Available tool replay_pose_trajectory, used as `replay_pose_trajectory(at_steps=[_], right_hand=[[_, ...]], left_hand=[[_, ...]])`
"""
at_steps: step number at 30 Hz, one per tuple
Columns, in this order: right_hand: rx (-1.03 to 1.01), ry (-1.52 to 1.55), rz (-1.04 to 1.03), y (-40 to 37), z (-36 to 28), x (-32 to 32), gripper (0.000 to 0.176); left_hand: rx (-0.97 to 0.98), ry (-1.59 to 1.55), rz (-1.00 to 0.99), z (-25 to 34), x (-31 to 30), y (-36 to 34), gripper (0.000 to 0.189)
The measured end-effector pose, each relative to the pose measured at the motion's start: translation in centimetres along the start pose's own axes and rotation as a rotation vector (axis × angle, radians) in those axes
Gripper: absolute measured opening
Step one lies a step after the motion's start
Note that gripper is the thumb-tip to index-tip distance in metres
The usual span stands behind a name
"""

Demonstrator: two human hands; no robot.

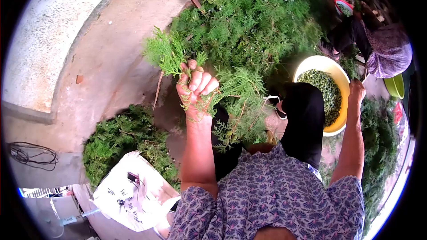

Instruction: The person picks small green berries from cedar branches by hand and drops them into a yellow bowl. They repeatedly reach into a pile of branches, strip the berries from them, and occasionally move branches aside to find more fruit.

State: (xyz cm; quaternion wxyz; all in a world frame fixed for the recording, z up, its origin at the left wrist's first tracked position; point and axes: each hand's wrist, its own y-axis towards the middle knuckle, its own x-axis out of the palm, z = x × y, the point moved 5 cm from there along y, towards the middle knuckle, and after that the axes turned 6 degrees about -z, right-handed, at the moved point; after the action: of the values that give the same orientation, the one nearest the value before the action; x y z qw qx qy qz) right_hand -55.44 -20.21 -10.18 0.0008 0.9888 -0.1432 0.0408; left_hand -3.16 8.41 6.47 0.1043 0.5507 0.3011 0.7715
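My left hand (195, 86) is closed around a leafy green conifer sprig (167, 53), whose flat fronds stick out above the fingers. More fronds hang at the wrist. Below and to the right of that hand, a larger cut conifer branch (242, 102) lies across my lap. My right hand (356, 91) is curled at the right rim of a yellow basin (340, 73). Whatever its fingers hold, if anything, is hidden. Small round green seed cones (324, 89) lie in the basin.
A large heap of conifer branches (249, 18) spreads ahead, with a smaller pile (120, 142) at left. A white sack (133, 191) with handwriting lies near it. Coiled cable (33, 155) is at far left. Another person (387, 49) sits at upper right, near a red-rimmed bowl (342, 6).
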Motion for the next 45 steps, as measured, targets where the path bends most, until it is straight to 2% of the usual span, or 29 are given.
replay_pose_trajectory(at_steps=[2, 4, 5, 7, 9, 11, 13, 16, 17, 18, 19, 20, 21, 23, 25, 26, 27, 29, 30, 32, 33, 35, 36, 38, 39, 40, 41, 43, 45], right_hand=[[-0.016, -0.036, -0.02, 1.0, 0.0, -1.7, 0.025], [-0.033, -0.753, -0.095, 2.3, 0.2, -3.2, 0.028], [-0.027, -0.768, -0.097, 3.1, 0.9, -4.2, 0.028], [-0.46, -1.399, -0.099, 3.8, 0.8, -5.2, 0.031], [-0.434, -1.244, -0.013, 3.1, 0.3, -6.3, 0.035], [-0.474, -1.355, 0.054, 1.5, -1.3, -5.3, 0.04], [-0.39, -1.218, -0.079, -0.9, -3.9, -3.1, 0.038], [-0.453, -0.829, -0.382, -8.5, -9.5, 5.4, 0.028], [-0.617, -0.642, -0.512, -10.4, -9.1, 7.6, 0.023], [-0.632, -0.671, -0.581, -16.3, -12.7, 11.5, 0.02], [-0.484, -0.701, -0.758, -19.4, -13.5, 14.5, 0.025], [-0.684, -0.75, -0.893, -24.0, -16.3, 17.0, 0.028], [-0.765, -0.636, -1.007, -26.4, -15.8, 18.8, 0.032], [-0.524, -0.664, -1.266, -29.3, -14.0, 21.7, 0.038], [-0.358, -0.527, -1.449, -30.6, -12.5, 23.4, 0.034], [-0.092, -0.413, -1.541, -31.1, -11.6, 23.7, 0.033], [0.04, -0.285, -1.564, -31.6, -11.1, 23.6, 0.033], [0.183, -0.187, -1.444, -31.5, -10.3, 23.2, 0.032], [0.185, -0.192, -1.439, -31.5, -9.9, 23.0, 0.032], [0.271, -0.138, -1.234, -30.5, -9.1, 22.5, 0.028], [0.27, -0.137, -1.23, -30.6, -9.0, 22.4, 0.028], [0.327, -0.06, -1.055, -29.6, -8.4, 22.0, 0.022], [0.288, -0.04, -0.986, -29.1, -6.8, 22.1, 0.018], [0.312, 0.036, -0.878, -29.8, -6.8, 22.3, 0.019], [0.337, 0.109, -0.772, -29.9, -6.7, 22.2, 0.02], [0.342, 0.14, -0.754, -30.0, -5.7, 22.4, 0.022], [0.331, 0.167, -0.733, -30.3, -5.4, 22.6, 0.021], [0.32, 0.199, -0.681, -31.1, -4.9, 22.6, 0.022], [0.283, 0.141, -0.667, -32.0, -4.3, 22.3, 0.026]], left_hand=[[-0.009, -0.011, -0.025, -0.5, 1.0, -0.7, 0.02], [-0.018, 0.013, -0.074, -0.7, 1.7, -1.1, 0.02], [-0.017, 0.038, -0.098, -0.7, 2.1, -1.5, 0.019], [0.049, 0.045, 0.021, -0.5, 2.3, -2.4, 0.02], [0.084, 0.034, 0.023, 0.2, 2.3, -2.7, 0.022], [0.139, 0.023, 0.059, 0.5, 2.9, -2.8, 0.024], [0.155, 0.023, 0.063, 0.7, 3.2, -2.7, 0.027], [0.172, 0.002, 0.115, 0.3, 3.1, -2.6, 0.029], [0.164, -0.004, 0.116, 0.0, 2.9, -2.5, 0.029], [0.153, -0.02, 0.122, -0.2, 2.7, -2.3, 0.029], [0.143, -0.034, 0.129, -0.4, 2.5, -2.3, 0.029], [0.147, -0.051, 0.135, -0.6, 2.3, -2.3, 0.029], [0.132, -0.066, 0.138, -0.8, 2.2, -2.3, 0.027], [0.118, -0.092, 0.163, -1.1, 2.0, -2.3, 0.024], [0.093, -0.105, 0.12, -1.1, 1.7, -2.3, 0.021], [0.082, -0.113, 0.154, -1.1, 1.4, -2.4, 0.021], [0.068, -0.12, 0.188, -1.4, 1.3, -2.4, 0.021], [-0.043, -0.039, 0.334, -1.3, 0.4, -2.8, 0.036], [-0.077, 0.282, 0.534, -1.0, 0.5, -3.1, 0.043], [-0.077, 0.81, 0.94, 1.1, -0.6, -4.2, 0.064], [-0.052, 1.041, 0.946, 2.4, -0.6, -4.6, 0.065], [0.199, 1.247, 0.878, 2.3, 3.7, -4.4, 0.047], [0.196, 1.247, 0.874, 1.7, 4.9, -5.1, 0.047], [0.089, 1.256, 0.539, -0.7, 7.7, -5.7, 0.03], [0.088, 1.266, 0.659, -3.4, 8.0, -6.1, 0.026], [-0.118, 1.239, 0.695, -5.4, 7.1, -7.0, 0.02], [-0.192, 1.159, 0.746, -7.2, 6.2, -7.4, 0.018], [-0.15, 0.829, 0.801, -9.2, 3.8, -8.2, 0.026], [-0.023, 0.657, 0.901, -9.6, 1.6, -8.5, 0.021]])
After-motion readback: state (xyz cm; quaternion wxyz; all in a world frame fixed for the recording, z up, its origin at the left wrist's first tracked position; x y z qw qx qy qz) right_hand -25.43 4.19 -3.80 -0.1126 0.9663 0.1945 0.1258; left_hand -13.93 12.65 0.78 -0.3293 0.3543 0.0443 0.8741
